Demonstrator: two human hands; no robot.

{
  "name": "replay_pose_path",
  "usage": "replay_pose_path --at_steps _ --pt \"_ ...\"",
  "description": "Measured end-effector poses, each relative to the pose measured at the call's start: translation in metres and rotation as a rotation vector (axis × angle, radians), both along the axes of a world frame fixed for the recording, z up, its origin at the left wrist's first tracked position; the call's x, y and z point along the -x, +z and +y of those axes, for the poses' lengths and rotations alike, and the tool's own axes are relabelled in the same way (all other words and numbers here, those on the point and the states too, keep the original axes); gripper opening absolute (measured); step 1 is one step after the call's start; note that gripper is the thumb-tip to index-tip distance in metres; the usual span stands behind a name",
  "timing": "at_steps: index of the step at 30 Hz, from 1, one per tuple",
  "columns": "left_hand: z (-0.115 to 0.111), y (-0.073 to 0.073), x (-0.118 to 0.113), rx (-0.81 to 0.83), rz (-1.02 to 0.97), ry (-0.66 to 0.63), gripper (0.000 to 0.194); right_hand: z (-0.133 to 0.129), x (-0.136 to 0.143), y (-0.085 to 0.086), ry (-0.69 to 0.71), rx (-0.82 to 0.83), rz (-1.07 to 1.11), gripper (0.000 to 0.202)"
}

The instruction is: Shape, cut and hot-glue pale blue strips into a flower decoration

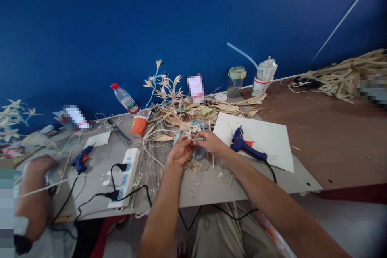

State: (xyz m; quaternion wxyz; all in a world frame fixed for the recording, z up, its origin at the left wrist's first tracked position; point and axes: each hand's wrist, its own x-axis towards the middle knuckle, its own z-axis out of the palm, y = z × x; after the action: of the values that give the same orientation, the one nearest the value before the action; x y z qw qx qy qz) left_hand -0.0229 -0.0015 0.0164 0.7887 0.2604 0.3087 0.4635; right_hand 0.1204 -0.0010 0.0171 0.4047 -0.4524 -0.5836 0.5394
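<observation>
Both my hands meet above the grey board, over a litter of husk scraps. My left hand (pixel 180 151) is closed in a pinch, and a small pale piece shows at its fingertips; what exactly it grips is too small to make out. A narrow light-blue strip (pixel 198 139) is pinched in the fingers of my right hand (pixel 211 142), which nearly touches the left. Just under them lies a light-blue roll (pixel 199 154), partly hidden by the hands. Pale dried husks (pixel 172 115) and thin wires (pixel 151 169) surround this spot.
A blue glue gun (pixel 249 145) rests on white paper (pixel 278 143). Left are a power strip (pixel 130 165), orange cup (pixel 139 125), tilted bottle (pixel 126 98) and husk flowers (pixel 163 84). A jar (pixel 236 82) stands behind. Another person's arm (pixel 34 193) is far left, near a second glue gun (pixel 81 159).
</observation>
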Motion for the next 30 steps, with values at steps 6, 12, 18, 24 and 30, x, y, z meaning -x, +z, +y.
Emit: replay_pose_path --at_steps 6,12,18,24,30 --pt "-0.0017 0.0028 -0.0046 -0.014 0.045 0.029 0.025 -0.002 0.0 -0.0012 -0.053 -0.179 -0.232 0.015" --pt "-0.004 0.0021 -0.0047 -0.056 -0.005 -0.001 0.026 -0.0018 -0.0017 0.0041 -0.008 0.015 0.038 0.008" --pt "-0.0013 -0.0018 -0.0029 -0.029 0.004 0.038 0.022 -0.0032 -0.0011 0.0077 0.019 0.141 0.162 0.008" --pt "-0.0003 -0.0018 -0.004 -0.052 -0.002 0.041 0.021 -0.0006 0.0001 0.0038 0.005 0.088 0.097 0.01" --pt "0.0003 -0.0041 -0.0065 -0.036 0.058 0.046 0.023 0.0002 0.0007 0.0002 -0.016 -0.077 -0.116 0.013"
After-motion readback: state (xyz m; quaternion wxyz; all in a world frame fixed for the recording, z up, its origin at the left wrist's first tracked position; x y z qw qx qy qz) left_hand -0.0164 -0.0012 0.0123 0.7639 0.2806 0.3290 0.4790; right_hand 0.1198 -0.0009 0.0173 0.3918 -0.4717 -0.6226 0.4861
